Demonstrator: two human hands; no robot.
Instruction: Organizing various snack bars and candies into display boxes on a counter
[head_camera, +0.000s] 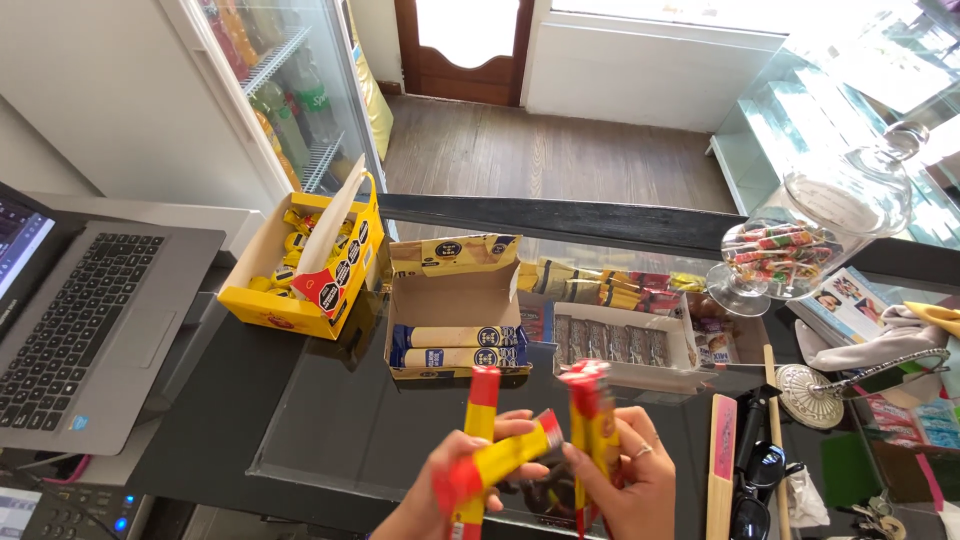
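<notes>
My left hand (455, 478) grips two long yellow snack bars with red ends (487, 440), one upright and one lying across it. My right hand (630, 475) holds another yellow and red bar (592, 415) upright, with a ring on one finger. Both hands hover low over the black glass counter (330, 420), just in front of an open cardboard box (455, 305) with two blue and cream bars lying in it.
An open yellow box of small sweets (300, 265) stands to the left, next to a grey laptop (85, 320). A glass jar of candies (790, 250), a tray of wrapped bars (615, 340), sunglasses (755, 480) and a drinks fridge (290, 90) lie around.
</notes>
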